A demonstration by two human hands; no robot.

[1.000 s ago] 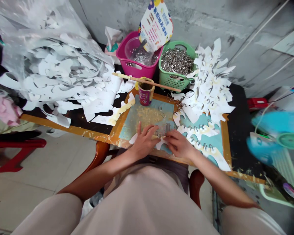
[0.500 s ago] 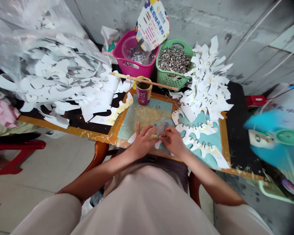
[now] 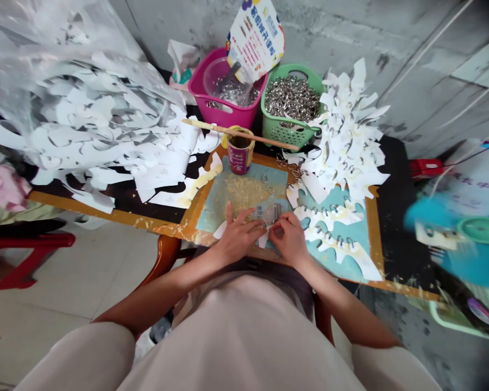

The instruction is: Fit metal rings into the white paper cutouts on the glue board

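Observation:
My left hand lies with its fingers stretched out and spread over a white cut-paper strip at the table's near edge. Most of that strip is hidden under the hand. By its fingertips sits a small metal ring. Just to the right, my right hand is closed in a pinch on another metal ring, its fingers partly covering it. Two loose rings lie on the glue-stained blue mat beyond my hands. Paper strips with rings along their edges lie to the right.
A purple paper cup stands behind the mat, a wooden stick across its top. Behind are a pink basket and a green basket of metal rings. Paper pieces heap left and right. A blue fan is far right.
My right hand has drawn slightly right, away from my left fingers, with a ring now showing at its fingertips. My left hand stays nearly in place.

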